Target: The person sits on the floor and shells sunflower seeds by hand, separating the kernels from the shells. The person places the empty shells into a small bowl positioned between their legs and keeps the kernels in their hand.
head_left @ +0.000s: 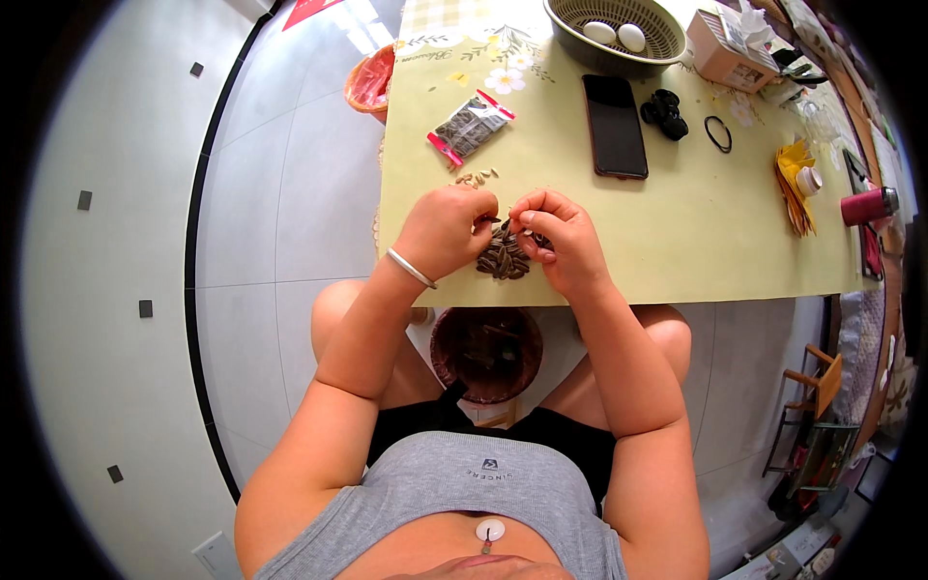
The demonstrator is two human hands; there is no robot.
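Note:
A small pile of dark striped sunflower seeds [504, 257] lies near the table's front edge, with my two hands over its far side. My left hand [445, 227] is closed in a pinch, a dark seed showing at its fingertips. Close beside it, my right hand [565, 237] also pinches, thumb against forefinger; what sits between them is too small to make out. Several pale shelled kernels [477, 179] lie just beyond my left hand. Farther off is a clear packet [471, 128] with pink-red ends and dark seeds inside.
A black phone [615, 128], a black gadget [664, 114] and a hair tie [718, 134] lie to the right. Behind them stand a basket [580, 53] with two eggs and a tissue box [732, 53]. A dark red bin [486, 358] stands between my knees; a lined bin [370, 82] sits at the left.

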